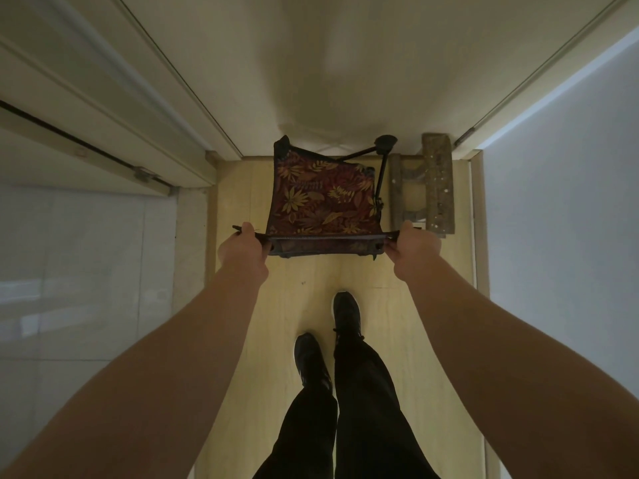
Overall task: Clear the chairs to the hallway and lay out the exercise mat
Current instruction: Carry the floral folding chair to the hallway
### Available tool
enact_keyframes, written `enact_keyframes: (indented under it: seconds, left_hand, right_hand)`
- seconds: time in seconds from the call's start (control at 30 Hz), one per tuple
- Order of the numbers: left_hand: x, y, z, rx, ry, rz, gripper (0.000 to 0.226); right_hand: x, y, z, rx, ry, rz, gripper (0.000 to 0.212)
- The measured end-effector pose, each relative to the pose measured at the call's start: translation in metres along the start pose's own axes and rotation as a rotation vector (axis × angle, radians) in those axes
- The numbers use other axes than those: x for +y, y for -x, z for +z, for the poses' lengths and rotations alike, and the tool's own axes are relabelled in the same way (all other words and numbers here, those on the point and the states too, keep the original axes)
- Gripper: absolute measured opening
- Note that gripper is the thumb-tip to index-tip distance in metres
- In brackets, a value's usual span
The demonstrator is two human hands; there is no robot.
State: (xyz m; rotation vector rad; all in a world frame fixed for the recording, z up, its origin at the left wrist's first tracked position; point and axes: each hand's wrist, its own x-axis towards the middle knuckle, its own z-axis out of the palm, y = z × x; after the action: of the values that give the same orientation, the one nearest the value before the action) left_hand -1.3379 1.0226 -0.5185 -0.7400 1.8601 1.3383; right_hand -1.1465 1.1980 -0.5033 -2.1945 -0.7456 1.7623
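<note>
- Narrow hallway with a pale wood floor (397,340), walls tight on both sides, and a doorway threshold at the floor's far edge.
- Person is carrying a folding chair (320,198) with a red leafy fabric seat, held out in front and tipped forward, so the legs point away, probably to fit through the tight gap.
- Left hand (243,248) is wrapped around the left end of the chair's near frame bar, right hand (411,245) closed around the right end. Wide two-handed grip, likely so it won't swing.
- Both arms reach nearly straight out, forward and down.
- Wooden stool (437,188) already sits by the floor's far right corner, just beside the chair.
- No exercise mat in view, so I'd say it's the chair-clearing part.
</note>
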Motion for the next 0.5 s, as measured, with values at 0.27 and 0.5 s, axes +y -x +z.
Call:
enact_keyframes:
  seconds: [0.27, 0.5]
  left_hand:
    - [0.017, -0.002, 0.011, -0.064, 0.002, 0.007, 0.048]
    - [0.026, -0.006, 0.023, -0.052, 0.068, -0.005, 0.047]
  right_hand:
    - [-0.013, -0.007, 0.002, -0.054, 0.050, -0.035, 0.040]
    - [-0.026, -0.013, 0.009, -0.036, 0.045, -0.038, 0.039]
